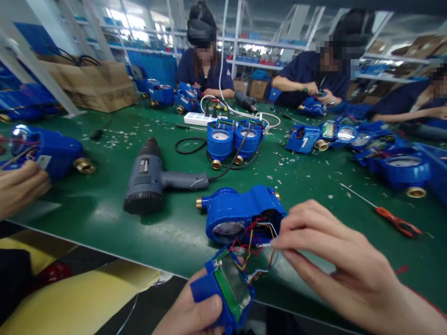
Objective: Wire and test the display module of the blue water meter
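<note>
My left hand [195,304] grips a blue plastic meter cover [206,288] with a green circuit board [232,284] in it, tilted up below the table edge. Red, yellow and white wires [251,242] run from that board to an opened blue water meter [230,209] lying on the table, its brass connector pointing left. With thumb and fingertips together, my right hand [328,260] pinches the end of a thin white sleeved wire [264,245] just in front of the meter. My right fingers partly hide the wires.
A grey heat gun [146,179] lies left of the meter. Two blue meters [220,139] stand behind, near a white power strip [199,119]. An orange-handled screwdriver [398,221] lies right. A co-worker's hand [26,186] works at far left; several people sit opposite.
</note>
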The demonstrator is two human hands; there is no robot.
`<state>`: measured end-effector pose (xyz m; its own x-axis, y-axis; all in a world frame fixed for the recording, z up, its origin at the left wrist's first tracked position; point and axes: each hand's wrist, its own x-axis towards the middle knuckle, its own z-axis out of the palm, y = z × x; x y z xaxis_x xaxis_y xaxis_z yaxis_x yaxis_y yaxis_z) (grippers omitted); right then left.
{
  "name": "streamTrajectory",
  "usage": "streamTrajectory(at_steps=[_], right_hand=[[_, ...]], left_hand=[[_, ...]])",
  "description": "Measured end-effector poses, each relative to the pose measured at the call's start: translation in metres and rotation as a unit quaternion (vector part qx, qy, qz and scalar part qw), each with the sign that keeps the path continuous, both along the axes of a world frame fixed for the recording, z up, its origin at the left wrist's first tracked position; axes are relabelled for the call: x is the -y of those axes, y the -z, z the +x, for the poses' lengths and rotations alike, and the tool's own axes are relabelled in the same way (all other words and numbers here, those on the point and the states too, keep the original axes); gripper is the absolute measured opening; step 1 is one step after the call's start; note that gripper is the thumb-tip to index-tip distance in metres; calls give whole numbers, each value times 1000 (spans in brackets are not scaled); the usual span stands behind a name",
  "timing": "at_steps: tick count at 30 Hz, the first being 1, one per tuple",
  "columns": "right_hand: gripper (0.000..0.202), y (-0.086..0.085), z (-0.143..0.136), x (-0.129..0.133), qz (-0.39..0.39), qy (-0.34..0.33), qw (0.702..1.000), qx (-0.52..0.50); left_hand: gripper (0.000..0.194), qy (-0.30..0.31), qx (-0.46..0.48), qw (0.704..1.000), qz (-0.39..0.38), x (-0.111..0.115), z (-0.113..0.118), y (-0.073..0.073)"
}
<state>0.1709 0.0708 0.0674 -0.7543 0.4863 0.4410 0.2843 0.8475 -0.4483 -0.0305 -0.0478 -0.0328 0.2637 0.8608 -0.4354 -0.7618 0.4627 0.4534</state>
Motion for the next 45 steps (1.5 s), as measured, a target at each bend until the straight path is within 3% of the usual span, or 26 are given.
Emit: streamTrajectory(at_steps=[3, 6, 11, 16, 25, 34, 39, 43, 45], right_hand=[[23, 29, 9, 21, -8, 15, 999, 37], [20, 44, 4, 29, -2, 39, 996, 83], [14, 51, -3, 34, -99, 64, 987, 112], [6, 57, -6, 36, -190, 67, 979, 33], [15, 68, -14, 37, -228, 106, 966, -61], [17, 84, -33, 48, -304, 162, 905, -249], [17, 88, -35, 42, -350, 172, 865, -317], [10, 87, -19, 34, -340, 266, 796, -424], [12, 87, -9, 40, -321, 298, 801, -408]], left_hand=[[49, 4, -55, 998, 0, 0, 1, -6], [48, 1, -89, 996, 7, -1, 3, -12], [50, -2, -135, 990, 32, -3, 10, -22], [57, -15, -176, 984, 16, 1, 12, -23], [61, -33, -243, 969, 25, -2, 15, -20], [53, -71, -205, 976, 28, 2, 12, -6], [46, -42, -183, 981, 45, -2, 9, -6], [37, -27, -113, 993, 34, 0, 8, -2], [28, -44, -71, 996, 25, 2, 8, 2]])
